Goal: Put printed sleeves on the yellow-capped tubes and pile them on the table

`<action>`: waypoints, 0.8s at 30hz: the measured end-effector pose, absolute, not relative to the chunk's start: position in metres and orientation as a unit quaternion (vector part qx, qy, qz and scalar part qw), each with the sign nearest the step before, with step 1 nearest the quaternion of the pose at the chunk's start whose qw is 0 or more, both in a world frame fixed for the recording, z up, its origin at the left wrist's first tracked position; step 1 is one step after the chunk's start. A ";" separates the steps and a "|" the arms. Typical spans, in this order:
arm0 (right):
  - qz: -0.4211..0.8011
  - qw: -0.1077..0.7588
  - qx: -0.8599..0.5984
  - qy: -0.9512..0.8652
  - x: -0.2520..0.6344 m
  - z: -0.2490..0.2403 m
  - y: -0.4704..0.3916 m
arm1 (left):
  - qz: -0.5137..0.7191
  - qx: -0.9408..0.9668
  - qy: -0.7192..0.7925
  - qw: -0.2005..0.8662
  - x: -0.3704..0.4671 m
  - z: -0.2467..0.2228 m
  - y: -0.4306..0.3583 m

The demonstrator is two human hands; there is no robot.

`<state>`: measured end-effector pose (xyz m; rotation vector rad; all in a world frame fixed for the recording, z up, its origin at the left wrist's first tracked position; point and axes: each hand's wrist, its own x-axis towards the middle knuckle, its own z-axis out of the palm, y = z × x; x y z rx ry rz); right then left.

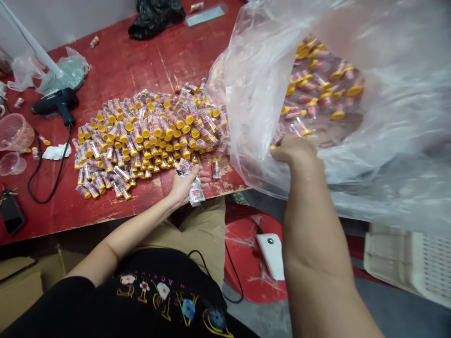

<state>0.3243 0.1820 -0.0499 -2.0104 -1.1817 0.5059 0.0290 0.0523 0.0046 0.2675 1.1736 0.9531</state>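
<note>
My left hand (pixel 186 185) is closed around a few printed plastic shrink labels (pixel 196 193) at the table's front edge. Just beyond it lies a large heap of small clear vials (pixel 151 136) with yellow caps and pink labels. At the right, a big transparent plastic bag (pixel 260 80) gapes toward the heap, and more yellow-capped vials (pixel 317 89) show in it. My right hand (pixel 299 149) is at the bag's mouth with its fingers curled; what they grip is hidden. One vial (pixel 216 169) stands apart near my left hand.
A black heat gun (pixel 58 104) with a looping cord rests at the left of the red table (pixel 141 61). Nearby are a pink basket (pixel 16 131) and a phone (pixel 12 213). A white device (pixel 270 253) sits on a red stool (pixel 243 277); a beige crate (pixel 398 258) stands lower right.
</note>
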 end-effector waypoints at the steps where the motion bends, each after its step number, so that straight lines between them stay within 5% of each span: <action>1: 0.197 0.360 -0.796 -0.445 0.323 -0.051 0.181 | 0.427 0.120 0.534 0.719 0.032 0.000 0.052; 5: 0.194 0.352 -0.824 -0.400 0.317 -0.046 0.177 | 0.419 0.133 0.546 0.713 0.038 -0.014 0.048; 14: 0.104 0.563 -0.712 -0.406 0.320 -0.008 0.132 | 0.405 0.198 0.512 0.731 0.015 -0.008 0.030; 16: 0.158 0.598 -0.644 -0.450 0.288 0.002 0.096 | 0.420 0.217 0.486 0.735 0.012 -0.005 0.026; 20: 0.417 0.492 -0.545 -0.535 0.198 0.014 0.029 | 0.426 0.253 0.451 0.742 0.014 0.006 0.018; 24: 0.449 0.522 -0.523 -0.503 0.149 0.014 0.011 | 0.468 0.266 0.430 0.725 0.017 0.015 0.010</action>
